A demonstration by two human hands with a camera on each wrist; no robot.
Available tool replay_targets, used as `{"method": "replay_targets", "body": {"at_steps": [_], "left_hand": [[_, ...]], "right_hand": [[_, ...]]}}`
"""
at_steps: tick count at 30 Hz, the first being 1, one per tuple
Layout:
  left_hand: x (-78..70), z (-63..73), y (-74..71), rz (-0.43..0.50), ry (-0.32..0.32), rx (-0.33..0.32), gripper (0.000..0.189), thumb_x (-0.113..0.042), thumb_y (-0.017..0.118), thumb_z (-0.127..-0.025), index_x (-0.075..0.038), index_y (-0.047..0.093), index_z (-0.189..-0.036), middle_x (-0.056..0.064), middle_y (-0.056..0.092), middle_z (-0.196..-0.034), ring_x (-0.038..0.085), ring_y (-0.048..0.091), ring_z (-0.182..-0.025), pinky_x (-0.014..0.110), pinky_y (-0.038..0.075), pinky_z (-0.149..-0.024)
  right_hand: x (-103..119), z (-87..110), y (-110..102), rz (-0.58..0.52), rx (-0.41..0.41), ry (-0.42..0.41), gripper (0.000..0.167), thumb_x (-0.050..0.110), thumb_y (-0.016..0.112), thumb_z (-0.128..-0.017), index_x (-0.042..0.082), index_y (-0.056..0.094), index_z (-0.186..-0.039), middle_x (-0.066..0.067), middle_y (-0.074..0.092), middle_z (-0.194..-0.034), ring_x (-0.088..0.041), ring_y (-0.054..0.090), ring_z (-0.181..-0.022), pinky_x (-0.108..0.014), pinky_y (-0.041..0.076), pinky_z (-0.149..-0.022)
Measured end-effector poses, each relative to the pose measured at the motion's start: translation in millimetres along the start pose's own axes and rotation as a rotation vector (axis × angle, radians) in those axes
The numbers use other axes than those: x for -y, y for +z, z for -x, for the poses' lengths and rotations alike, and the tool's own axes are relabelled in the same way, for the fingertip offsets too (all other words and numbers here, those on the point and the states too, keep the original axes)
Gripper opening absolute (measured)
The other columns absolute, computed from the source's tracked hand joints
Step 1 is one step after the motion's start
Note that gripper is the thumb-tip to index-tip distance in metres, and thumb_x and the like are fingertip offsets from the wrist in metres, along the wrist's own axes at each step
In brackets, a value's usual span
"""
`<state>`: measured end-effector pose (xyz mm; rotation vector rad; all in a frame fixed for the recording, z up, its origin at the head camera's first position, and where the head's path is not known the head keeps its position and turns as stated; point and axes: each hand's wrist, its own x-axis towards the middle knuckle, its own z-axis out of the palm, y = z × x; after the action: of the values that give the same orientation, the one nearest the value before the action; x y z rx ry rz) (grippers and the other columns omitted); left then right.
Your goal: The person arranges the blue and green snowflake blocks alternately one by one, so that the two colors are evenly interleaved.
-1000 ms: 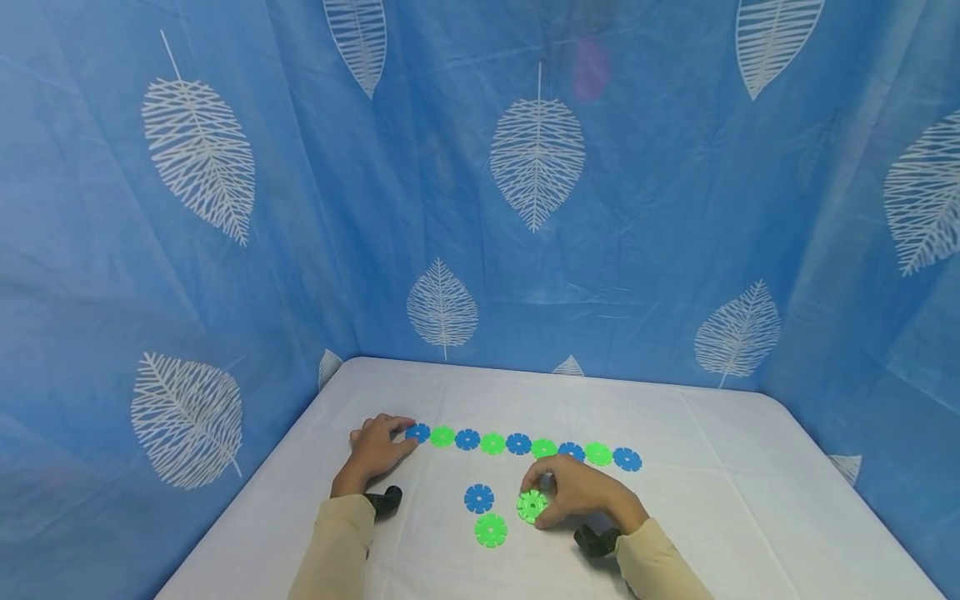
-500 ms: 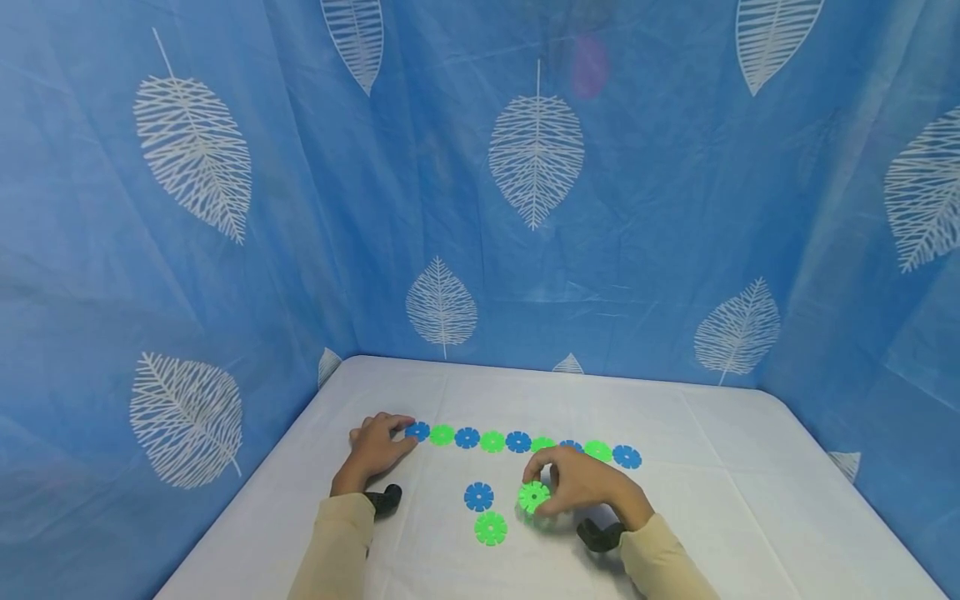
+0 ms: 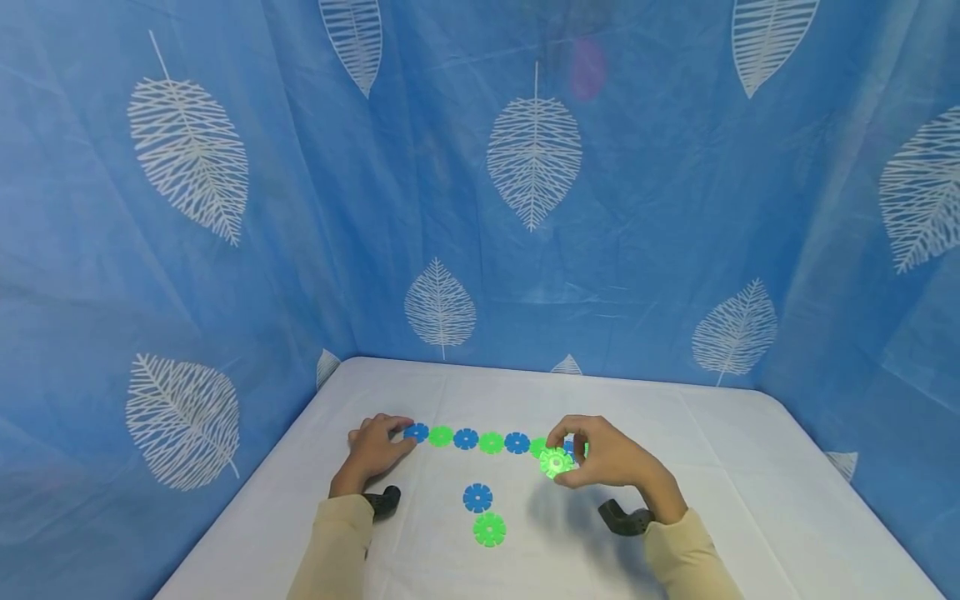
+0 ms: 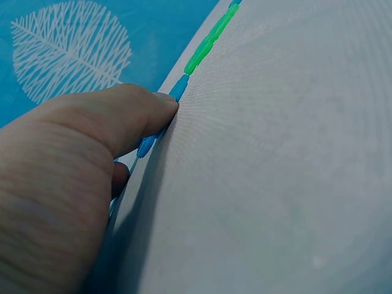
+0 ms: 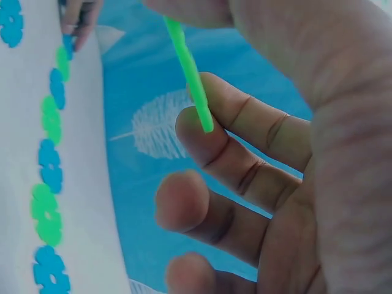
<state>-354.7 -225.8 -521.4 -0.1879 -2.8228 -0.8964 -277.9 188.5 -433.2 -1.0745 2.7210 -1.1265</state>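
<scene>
In the head view my right hand (image 3: 611, 454) pinches a green interlocking disc (image 3: 557, 462) between thumb and fingers, raised above the white table. Seen edge-on in the right wrist view, this green disc (image 5: 191, 73) has my thumb at one end and fingertips at the other. At the far left, my left hand (image 3: 375, 446) holds the end blue interlocking disc (image 3: 417, 432) by its edges, thumb on the near side. That disc starts a row of alternating blue and green discs lying on the table. My right hand hides the row's right part.
Nearer the front of the white table (image 3: 420, 550) lie a loose blue disc (image 3: 477, 498) and, just below it, a loose green disc (image 3: 490, 529). A blue curtain (image 3: 637, 250) with white leaf prints hangs behind and at both sides.
My right hand has lifted the green disc off the tabletop and carried it up and right, over the row's right part. My left hand stays put on the end blue disc.
</scene>
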Motion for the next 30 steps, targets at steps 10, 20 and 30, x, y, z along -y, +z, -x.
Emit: {"method": "replay_targets", "body": {"at_steps": [10,20,30], "left_hand": [[4.1,-1.4,2.5,-0.010,-0.007,0.002,0.039,-0.040,0.073,-0.088,-0.027,0.070,-0.124,0.004,0.065,-0.124,0.026,0.052,-0.116,0.051,0.027,-0.091],[3.6,-2.3,3.3,-0.009,0.006,-0.003,0.039,-0.039,0.073,-0.087,-0.027,0.071,-0.124,0.005,0.065,-0.123,0.026,0.052,-0.114,0.050,0.027,-0.089],[1.5,-0.5,1.4,-0.001,0.002,0.003,0.040,-0.039,0.073,-0.087,-0.026,0.070,-0.125,0.005,0.065,-0.124,0.027,0.052,-0.116,0.052,0.028,-0.091]], "right_hand": [[-9,10.4,-18,0.042,-0.160,-0.039,0.043,0.018,0.085,-0.078,0.022,0.068,-0.117,0.002,0.068,-0.115,-0.006,0.056,-0.065,-0.027,0.050,-0.059],[-28,32.5,-41,0.095,-0.381,0.014,0.041,0.017,0.086,-0.078,0.021,0.068,-0.115,-0.002,0.065,-0.109,-0.006,0.054,-0.061,-0.026,0.043,-0.054],[-56,49.5,-49,0.143,-0.512,0.126,0.039,0.017,0.083,-0.082,0.017,0.067,-0.118,-0.004,0.059,-0.105,-0.007,0.053,-0.063,-0.027,0.044,-0.053]]}}
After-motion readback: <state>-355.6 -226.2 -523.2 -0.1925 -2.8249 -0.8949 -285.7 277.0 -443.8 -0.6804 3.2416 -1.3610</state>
